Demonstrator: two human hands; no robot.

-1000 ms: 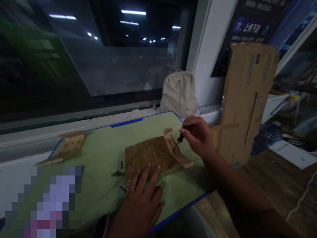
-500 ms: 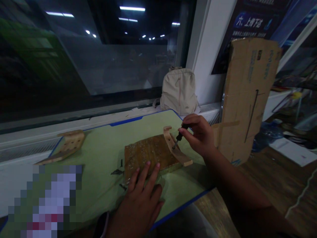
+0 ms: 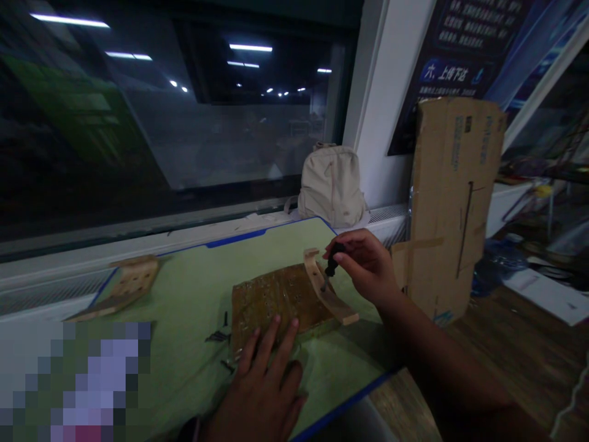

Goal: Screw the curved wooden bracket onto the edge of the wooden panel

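My right hand is closed around the black handle of a screwdriver. Its shaft slants down to a curved wooden piece with holes, which lies along the right edge of a brown, tape-wrapped block. Whether the tip sits in a screw or a hole is too small to tell. My left hand lies spread, its fingertips resting on the block's near edge. Several dark screws are scattered on the table just left of the block.
A second curved wooden piece with holes lies at the left of the green tabletop, which has blue edging. Behind stand a beige backpack on the sill and a tall cardboard sheet at the right. A blurred patch covers the lower left.
The whole view has tilted up slightly, so everything sits lower in the picture. My right fingers have shifted around the screwdriver handle. My left hand stays on the block.
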